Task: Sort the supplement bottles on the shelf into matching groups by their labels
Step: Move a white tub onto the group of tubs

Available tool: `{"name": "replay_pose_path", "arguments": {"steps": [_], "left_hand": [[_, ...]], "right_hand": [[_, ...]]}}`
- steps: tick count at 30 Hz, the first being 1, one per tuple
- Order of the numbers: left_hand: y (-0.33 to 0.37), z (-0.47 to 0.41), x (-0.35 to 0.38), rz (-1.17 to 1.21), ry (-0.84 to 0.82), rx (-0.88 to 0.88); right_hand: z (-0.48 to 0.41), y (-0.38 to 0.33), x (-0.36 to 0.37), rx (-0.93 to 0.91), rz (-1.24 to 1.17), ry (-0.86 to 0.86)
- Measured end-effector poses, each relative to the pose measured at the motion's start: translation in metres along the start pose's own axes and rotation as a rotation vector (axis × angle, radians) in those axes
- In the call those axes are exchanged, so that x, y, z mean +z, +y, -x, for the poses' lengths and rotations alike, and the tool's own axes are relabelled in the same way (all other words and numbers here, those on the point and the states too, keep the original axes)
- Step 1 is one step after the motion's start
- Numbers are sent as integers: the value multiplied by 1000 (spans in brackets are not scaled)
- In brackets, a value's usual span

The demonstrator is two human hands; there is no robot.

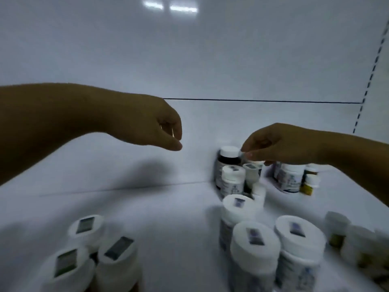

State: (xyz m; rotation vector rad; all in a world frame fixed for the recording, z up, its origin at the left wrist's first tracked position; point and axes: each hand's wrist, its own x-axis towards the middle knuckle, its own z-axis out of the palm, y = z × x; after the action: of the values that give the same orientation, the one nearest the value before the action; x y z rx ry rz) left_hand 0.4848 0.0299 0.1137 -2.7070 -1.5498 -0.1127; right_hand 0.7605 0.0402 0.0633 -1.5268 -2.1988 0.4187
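Head view. Upright on the white shelf [168, 207], caps up and long axes vertical: supplement bottles [254, 237] in clusters, namely a front-left trio [86, 226], three large ones at front right, and a tighter back bunch [231, 178]. Above bare shelf, well apart from any bottle: the left hand [155, 125], fingers curled to the thumb, nothing in them. Over the back bunch: the right hand [280, 144], fingertips [250, 154] down at a small cap [251, 165]; gripping or only touching, cannot tell through blur.
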Motion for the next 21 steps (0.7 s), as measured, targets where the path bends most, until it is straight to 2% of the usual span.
{"name": "replay_pose_path", "arguments": {"steps": [4,7,11,16,21], "left_hand": [[45,-59,31,-4,-86,46],[63,-106,55,9,-143,7],[80,-144,82,21,-168,-57],[88,-159,103,130,-144,-110],[72,-133,74,344,-11,-162]], "right_hand": [[5,53,-13,8,145,8],[-5,70,-4,6,198,-38],[-24,78,19,-60,387,7],[-40,81,37,-92,403,172],[-38,73,26,-121,366,370]]}}
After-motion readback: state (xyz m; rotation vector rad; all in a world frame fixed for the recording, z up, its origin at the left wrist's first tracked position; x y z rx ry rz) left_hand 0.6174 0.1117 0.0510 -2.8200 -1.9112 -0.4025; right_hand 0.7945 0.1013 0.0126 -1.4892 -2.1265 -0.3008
